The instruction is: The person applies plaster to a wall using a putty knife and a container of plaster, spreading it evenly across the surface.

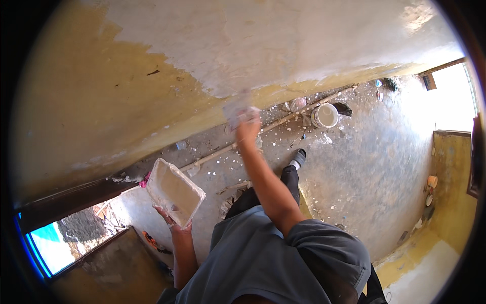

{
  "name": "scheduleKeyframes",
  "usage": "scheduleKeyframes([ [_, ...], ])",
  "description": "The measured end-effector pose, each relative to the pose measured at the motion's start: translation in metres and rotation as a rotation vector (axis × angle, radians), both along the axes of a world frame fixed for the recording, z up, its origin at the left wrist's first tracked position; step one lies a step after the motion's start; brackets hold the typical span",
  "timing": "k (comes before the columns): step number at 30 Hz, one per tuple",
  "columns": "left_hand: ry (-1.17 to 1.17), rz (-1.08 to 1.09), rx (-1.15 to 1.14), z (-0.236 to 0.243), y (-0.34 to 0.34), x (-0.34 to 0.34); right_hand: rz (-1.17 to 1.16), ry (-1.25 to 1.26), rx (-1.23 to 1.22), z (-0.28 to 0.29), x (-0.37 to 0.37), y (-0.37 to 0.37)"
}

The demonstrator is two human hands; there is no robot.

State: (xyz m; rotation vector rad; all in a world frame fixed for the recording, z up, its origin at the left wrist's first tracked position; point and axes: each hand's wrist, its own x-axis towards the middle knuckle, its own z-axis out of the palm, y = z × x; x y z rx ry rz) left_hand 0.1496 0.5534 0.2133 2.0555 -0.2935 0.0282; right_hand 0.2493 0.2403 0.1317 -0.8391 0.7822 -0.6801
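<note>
My left hand (174,222) grips a rectangular, plaster-smeared tub (183,177) from below, low on the left. The tub is tilted, its inside coated with pale plaster. My right hand (248,129) reaches forward to the lower part of the wall, closed round a flat-bladed putty knife (234,109). Motion blurs the blade, and I cannot tell whether it touches the wall. Whitish filler (228,45) covers the upper part of that wall, with a ragged edge against the bare yellow paint (91,86).
A white bucket (325,116) stands on the spattered floor (349,187), beside a long pole (283,119) lying along the wall's foot. Scraps and paint flecks litter that strip. Bright openings show at lower left and far right. My foot (299,158) is near the pole.
</note>
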Motion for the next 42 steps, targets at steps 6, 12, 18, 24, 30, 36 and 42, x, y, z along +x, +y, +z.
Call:
scheduleKeyframes([
  [6,0.685,0.378,-1.058,0.035,-0.039,0.010,-0.223,-0.142,0.434,0.051,0.059,-0.098],
  [12,0.623,0.327,-0.986,0.041,-0.052,0.010,0.149,0.088,-1.300,0.038,0.031,0.004],
  [18,-0.152,0.016,0.140,-0.001,-0.011,-0.004,-0.236,0.416,-0.253,-0.081,0.021,-0.086],
  [24,-0.541,-0.153,0.438,-0.013,0.021,0.009,-0.462,0.312,-1.119,-0.016,0.090,0.000],
  [30,0.145,0.135,-0.327,0.008,-0.005,-0.002,0.182,0.251,-0.823,-0.020,0.024,0.043],
  [36,0.532,0.350,-1.022,0.016,-0.023,0.007,-0.323,0.472,-0.287,-0.098,0.062,-0.090],
  [42,0.587,0.397,-1.023,-0.013,0.040,-0.002,0.200,0.401,-0.688,-0.039,0.070,0.068],
])
